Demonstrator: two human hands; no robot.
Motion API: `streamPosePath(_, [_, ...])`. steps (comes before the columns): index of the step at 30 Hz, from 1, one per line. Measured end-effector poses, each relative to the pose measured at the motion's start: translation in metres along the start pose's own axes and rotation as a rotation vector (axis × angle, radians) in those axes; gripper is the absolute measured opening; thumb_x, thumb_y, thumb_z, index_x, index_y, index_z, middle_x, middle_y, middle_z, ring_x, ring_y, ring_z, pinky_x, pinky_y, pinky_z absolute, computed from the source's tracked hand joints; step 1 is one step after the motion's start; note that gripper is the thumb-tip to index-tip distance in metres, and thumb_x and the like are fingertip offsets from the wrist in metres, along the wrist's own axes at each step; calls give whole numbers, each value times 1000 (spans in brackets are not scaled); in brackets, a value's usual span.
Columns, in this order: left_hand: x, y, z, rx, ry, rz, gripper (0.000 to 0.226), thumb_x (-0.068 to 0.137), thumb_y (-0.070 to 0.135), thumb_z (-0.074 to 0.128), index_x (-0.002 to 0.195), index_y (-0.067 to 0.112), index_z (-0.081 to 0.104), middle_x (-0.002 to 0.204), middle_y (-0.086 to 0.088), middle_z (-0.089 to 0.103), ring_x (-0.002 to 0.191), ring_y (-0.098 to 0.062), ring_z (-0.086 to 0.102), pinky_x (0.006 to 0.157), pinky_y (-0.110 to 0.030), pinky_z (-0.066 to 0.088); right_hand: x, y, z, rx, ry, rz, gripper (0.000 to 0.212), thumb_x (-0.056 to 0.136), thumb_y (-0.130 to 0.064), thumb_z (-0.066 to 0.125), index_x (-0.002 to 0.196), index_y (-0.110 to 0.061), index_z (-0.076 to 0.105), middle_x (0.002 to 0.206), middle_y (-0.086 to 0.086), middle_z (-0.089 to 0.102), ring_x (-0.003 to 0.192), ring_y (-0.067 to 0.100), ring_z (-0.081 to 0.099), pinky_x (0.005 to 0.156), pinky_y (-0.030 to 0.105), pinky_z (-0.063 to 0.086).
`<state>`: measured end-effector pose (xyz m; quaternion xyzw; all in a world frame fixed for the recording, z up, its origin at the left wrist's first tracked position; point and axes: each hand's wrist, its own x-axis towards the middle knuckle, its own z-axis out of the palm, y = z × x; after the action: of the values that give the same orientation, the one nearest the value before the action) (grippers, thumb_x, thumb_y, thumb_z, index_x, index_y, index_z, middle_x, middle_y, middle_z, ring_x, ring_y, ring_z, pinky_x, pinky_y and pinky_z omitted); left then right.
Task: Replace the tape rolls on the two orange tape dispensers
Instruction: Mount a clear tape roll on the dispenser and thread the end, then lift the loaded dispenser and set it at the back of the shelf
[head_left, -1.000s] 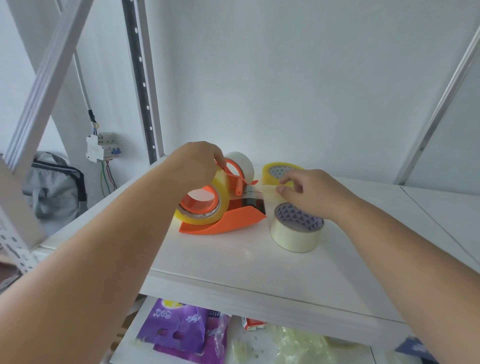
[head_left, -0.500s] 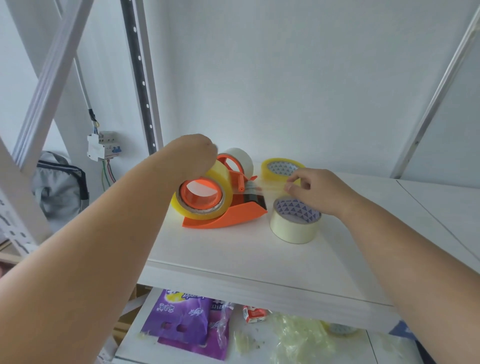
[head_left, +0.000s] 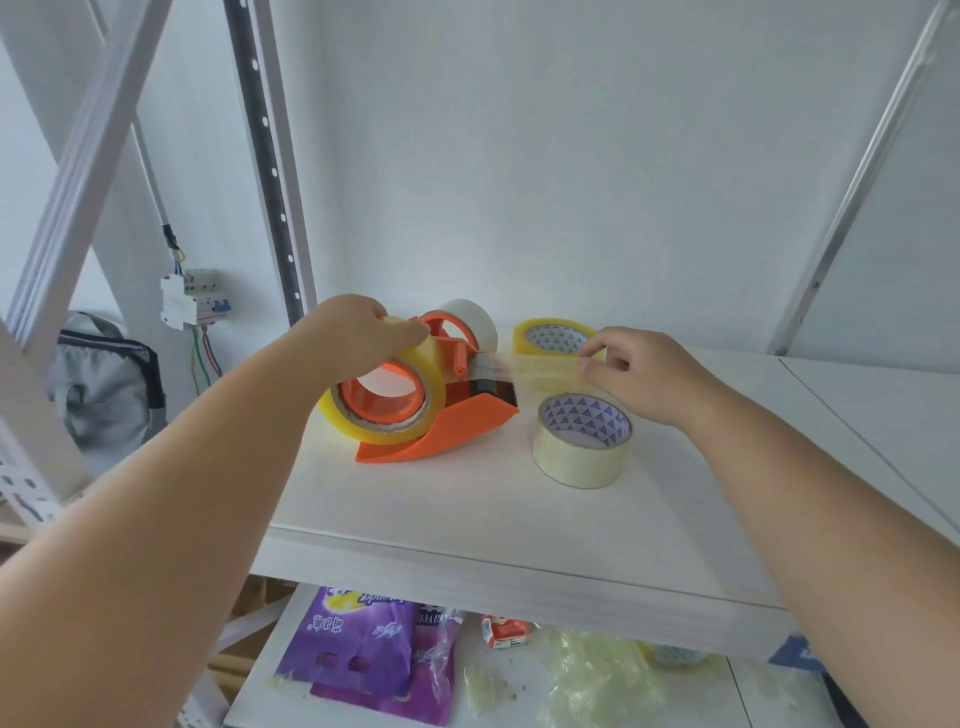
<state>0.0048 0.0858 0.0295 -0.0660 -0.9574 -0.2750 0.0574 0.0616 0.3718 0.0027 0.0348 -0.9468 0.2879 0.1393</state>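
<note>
Glossy clear tape strip (head_left: 540, 370) pinched taut by right hand (head_left: 641, 376).

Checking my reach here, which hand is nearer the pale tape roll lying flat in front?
Right. The right hand hovers just behind the pale tape roll; the left hand grips the dispenser's roll.

Looks like a storeroom / utility corner w/ white metal racking, not a living space. Slotted steel upright (head_left: 270, 171) at 11 o'clock, diagonal braces (head_left: 78, 171) at 9–10 and at 2. White shelf board (head_left: 467, 525) at centre; lower shelf (head_left: 260, 691) at 6 holds purple packets (head_left: 363, 654) & crumpled plastic. Exposed breaker box (head_left: 192, 299) w/ loose wires at 9, grey bag (head_left: 104, 384) beside it. Bare white walls.
</note>
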Motion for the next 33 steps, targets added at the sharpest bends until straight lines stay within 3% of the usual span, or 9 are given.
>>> streamPosePath(7, [-4,-8,1,-458,107,-27,43,71,55,60,67,14,46,57,0,38,53,-20,37,55,-28,31,2,-10,-10,70,56,-47,15,89,-38,57,90,-25,64,59,-1,41,54,14,39,57,28,33])
streamPosePath(10, [-8,-1,-4,-638,155,-38,46,59,60,59,76,17,54,68,-7,45,63,-20,44,62,-33,36,6,-21,-17,146,100,-71,16,91,-35,56,89,-22,65,57,-1,40,50,7,37,56,27,32])
streamPosePath(14, [-10,11,-7,-894,169,-85,33,74,48,65,69,16,60,66,-6,53,64,-23,51,70,-34,43,7,-36,-23,338,146,-56,15,92,-35,55,86,-26,65,72,-6,56,63,2,49,64,21,38])
streamPosePath(17, [-13,19,-3,-1067,173,-152,25,80,43,64,72,20,61,56,-1,57,54,-21,55,72,-34,47,10,-48,-21,495,164,-41,19,93,-33,51,86,-22,65,57,-16,49,53,-3,46,64,21,37])
streamPosePath(21, [-20,34,7,-1456,23,-186,27,89,33,53,66,18,55,47,3,51,41,-11,49,52,-20,44,13,-71,-3,709,165,35,28,94,-35,48,98,-14,65,49,-15,45,50,4,42,54,21,34])
streamPosePath(24, [-18,43,12,-1698,-107,-229,18,81,22,49,64,18,46,60,0,38,51,-15,35,54,-23,33,12,-91,16,814,253,57,26,95,-35,46,78,-20,59,62,-9,50,58,9,46,59,25,38])
streamPosePath(28, [-20,48,18,-1769,-160,-285,19,75,18,48,56,17,43,60,0,34,52,-15,31,56,-25,30,16,-99,28,808,445,90,31,94,-41,44,66,-29,45,63,-11,46,56,7,45,55,23,34])
streamPosePath(30, [-23,48,22,-1826,-227,-360,19,71,19,50,54,15,43,60,1,33,51,-15,32,56,-23,31,18,-100,29,849,421,108,34,91,-45,45,61,-29,39,61,-11,41,53,8,40,54,25,32])
streamPosePath(33, [-24,46,29,-1914,-296,-441,16,71,19,50,57,15,43,60,2,34,50,-16,35,56,-23,38,17,-107,27,984,270,219,37,93,-45,44,67,-20,52,64,-3,55,59,15,53,61,28,43])
